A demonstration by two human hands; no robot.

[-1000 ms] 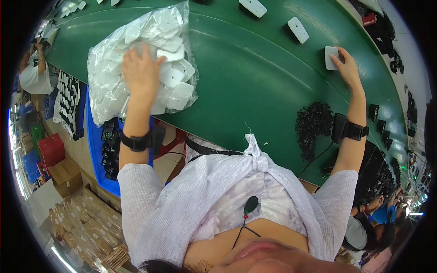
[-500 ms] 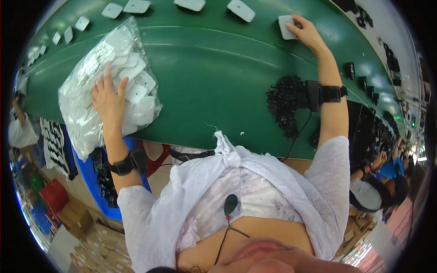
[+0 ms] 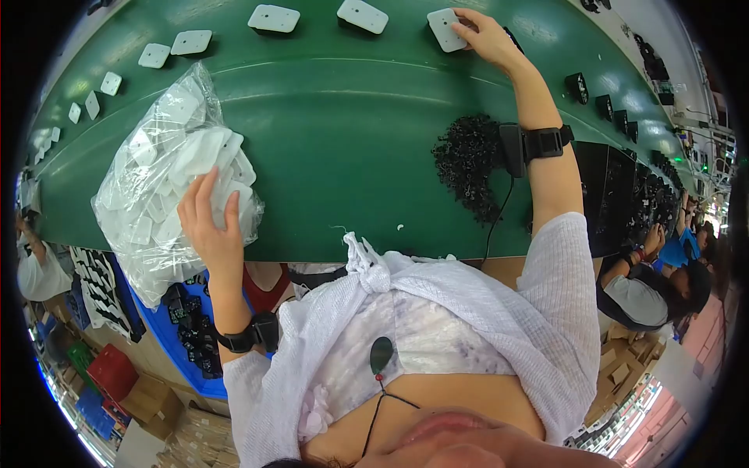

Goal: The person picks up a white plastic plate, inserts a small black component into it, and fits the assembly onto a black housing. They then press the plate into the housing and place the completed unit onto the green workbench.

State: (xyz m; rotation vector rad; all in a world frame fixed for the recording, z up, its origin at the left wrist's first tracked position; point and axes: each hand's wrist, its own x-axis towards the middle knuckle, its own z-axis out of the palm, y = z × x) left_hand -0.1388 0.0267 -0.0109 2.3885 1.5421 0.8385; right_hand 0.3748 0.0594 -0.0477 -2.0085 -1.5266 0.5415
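My left hand [image 3: 209, 226] lies flat, fingers spread, on a clear plastic bag [image 3: 168, 187] full of white flat plastic pieces at the near left edge of the green belt [image 3: 343, 140]. Far out on the belt, my right hand [image 3: 488, 35] reaches with its fingertips pressing on one white rectangular piece [image 3: 445, 27]. Two more white pieces [image 3: 363, 15] [image 3: 273, 17] lie in a row to its left. A heap of small black parts [image 3: 468, 160] sits on the belt beside my right forearm.
More white pieces [image 3: 179, 45] trail along the far left of the belt. Black components [image 3: 581, 86] line the right edge. A blue crate [image 3: 175, 335] with black parts stands below the belt on the left. Other people sit at the right [image 3: 663, 281] and left [image 3: 35, 265].
The view has shifted, so the bag and belt sit lower and nearer. My right hand stays on the far white piece, and my left hand has slid down the bag toward me.
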